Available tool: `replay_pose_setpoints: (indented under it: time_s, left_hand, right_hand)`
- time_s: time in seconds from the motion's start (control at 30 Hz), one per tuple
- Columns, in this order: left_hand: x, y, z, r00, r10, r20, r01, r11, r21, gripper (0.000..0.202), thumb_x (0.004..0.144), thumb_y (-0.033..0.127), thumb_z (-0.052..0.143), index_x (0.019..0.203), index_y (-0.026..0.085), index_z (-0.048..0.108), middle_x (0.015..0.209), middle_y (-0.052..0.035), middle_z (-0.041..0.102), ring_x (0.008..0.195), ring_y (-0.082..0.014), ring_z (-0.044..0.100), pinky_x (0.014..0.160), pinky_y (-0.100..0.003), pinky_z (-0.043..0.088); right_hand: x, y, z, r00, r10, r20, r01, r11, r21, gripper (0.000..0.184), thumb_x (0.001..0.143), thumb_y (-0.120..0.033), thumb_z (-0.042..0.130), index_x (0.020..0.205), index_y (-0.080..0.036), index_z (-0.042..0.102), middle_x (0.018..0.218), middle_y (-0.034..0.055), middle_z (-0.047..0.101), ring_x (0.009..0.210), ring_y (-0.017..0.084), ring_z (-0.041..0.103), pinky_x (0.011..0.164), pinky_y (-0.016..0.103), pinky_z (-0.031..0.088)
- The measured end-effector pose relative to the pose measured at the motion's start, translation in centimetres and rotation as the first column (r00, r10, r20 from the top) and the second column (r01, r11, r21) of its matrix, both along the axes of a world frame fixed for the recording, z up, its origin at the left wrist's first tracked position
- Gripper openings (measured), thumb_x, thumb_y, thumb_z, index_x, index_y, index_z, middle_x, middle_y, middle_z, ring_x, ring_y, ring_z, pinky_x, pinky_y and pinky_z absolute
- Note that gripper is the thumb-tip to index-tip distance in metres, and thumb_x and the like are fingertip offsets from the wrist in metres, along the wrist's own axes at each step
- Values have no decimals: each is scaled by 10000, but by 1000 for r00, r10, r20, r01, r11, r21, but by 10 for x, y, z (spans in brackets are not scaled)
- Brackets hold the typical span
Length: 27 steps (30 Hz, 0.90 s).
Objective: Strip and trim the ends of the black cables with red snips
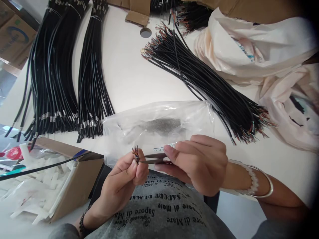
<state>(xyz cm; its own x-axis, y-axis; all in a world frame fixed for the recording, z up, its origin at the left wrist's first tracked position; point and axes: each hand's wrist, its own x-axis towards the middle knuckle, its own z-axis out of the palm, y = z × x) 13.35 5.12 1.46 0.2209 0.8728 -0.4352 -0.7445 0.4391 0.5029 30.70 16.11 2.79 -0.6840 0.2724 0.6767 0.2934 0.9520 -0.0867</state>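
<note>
My left hand [127, 172] pinches the end of a black cable [45, 167], whose coloured inner wires [135, 151] fan out above the thumb. From the hand the cable appears to run off to the left, though part of it is hidden. In my right hand [199, 162] is a pair of scissors [154, 158], its handles mostly covered by the fingers. The blades point left and are slightly apart, their tips at the cable end. Just behind both hands lies a clear plastic bag [159, 113] with small dark pieces inside.
Bundles of black cables with silvery ends [54, 66] lie at the left of the white table [124, 66]. Another cable bundle [204, 79] with bare coloured wires lies to the right, beside white bags [236, 56]. A cardboard box [74, 189] holding white pieces stands at the lower left.
</note>
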Motion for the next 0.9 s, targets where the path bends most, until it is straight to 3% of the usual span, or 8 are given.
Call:
replay_pose_setpoints:
  time_s: [0.47,0.67,0.9]
  left_hand:
    - [0,4,4,995,-102,-5,102,994,-32,425,868,403,662,596,162,443,527,54,226,493,-71,208,494,-228,206]
    - [-2,3,3,990,-136,-24,135,990,-25,453,847,424,681,570,163,435,502,55,222,480,-69,211,494,-238,199]
    - [-3,2,4,988,-142,-56,141,990,-23,412,849,415,676,588,162,482,515,46,245,497,-76,226,499,-240,194]
  right_hand:
    - [-5,-4,-7,1000,2,1,-2,995,-101,240,929,-281,645,733,-165,570,510,-57,547,417,68,404,403,257,324]
    - [-3,-6,-5,998,54,32,-43,960,-276,236,986,-380,570,920,-155,542,573,-69,579,448,74,441,458,247,354]
    - [-2,-3,3,989,108,97,-49,879,-475,273,986,-394,560,851,-158,539,534,-83,541,427,68,460,440,250,328]
